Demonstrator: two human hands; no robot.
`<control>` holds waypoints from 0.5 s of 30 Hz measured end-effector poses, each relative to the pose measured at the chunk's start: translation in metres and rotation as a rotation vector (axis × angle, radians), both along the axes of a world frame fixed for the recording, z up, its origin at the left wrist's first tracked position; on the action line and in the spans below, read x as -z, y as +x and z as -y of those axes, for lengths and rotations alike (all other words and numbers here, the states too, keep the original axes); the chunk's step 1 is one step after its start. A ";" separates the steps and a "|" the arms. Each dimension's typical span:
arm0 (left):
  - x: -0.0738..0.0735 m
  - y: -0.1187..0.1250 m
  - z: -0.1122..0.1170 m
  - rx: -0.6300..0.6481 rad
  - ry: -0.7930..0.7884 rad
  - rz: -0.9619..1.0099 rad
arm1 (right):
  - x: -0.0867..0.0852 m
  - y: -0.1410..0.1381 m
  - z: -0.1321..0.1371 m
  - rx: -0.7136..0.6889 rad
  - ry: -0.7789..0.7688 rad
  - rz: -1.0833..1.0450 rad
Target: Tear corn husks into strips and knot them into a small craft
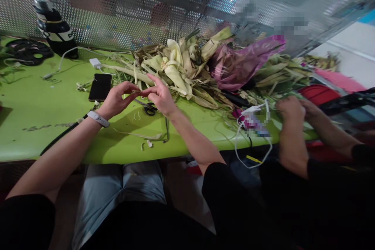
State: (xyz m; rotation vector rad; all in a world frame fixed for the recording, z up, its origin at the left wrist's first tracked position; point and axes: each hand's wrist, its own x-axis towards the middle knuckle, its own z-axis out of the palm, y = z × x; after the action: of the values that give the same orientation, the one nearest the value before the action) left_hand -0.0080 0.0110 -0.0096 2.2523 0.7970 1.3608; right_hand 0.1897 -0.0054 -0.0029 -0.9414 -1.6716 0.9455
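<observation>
My left hand (117, 98), with a white band on its wrist, and my right hand (159, 95) meet above the green table (38, 117). Both pinch a thin pale strip of husk (137, 93) between thumb and fingers; the right index finger sticks up. Just behind them lies a big pile of corn husks (178, 68). Black-handled scissors (149, 108) lie on the table under my right hand. A dark phone (100, 86) rests left of my left hand.
Another person's hands (291, 110) work on husks at the right, beside a pink plastic bag (240, 64) and a white cable (254, 133). A white charger (95, 63), a black bottle (54, 27) and a perforated metal screen (123, 4) stand behind. Husk scraps (146, 137) litter the front edge.
</observation>
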 end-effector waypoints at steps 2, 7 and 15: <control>0.000 0.001 0.002 0.013 -0.078 0.019 | 0.000 0.000 0.001 0.001 0.025 0.039; 0.004 0.000 -0.002 0.033 -0.214 0.056 | -0.008 0.004 0.008 0.084 0.101 0.190; 0.006 -0.002 -0.005 0.239 -0.336 0.171 | -0.013 0.008 0.000 -0.028 0.042 0.157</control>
State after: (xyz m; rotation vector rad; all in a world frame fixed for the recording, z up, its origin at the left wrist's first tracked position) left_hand -0.0097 0.0161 -0.0153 1.8765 0.6217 1.1883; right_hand 0.1977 -0.0056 0.0102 -0.9876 -1.8331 0.8706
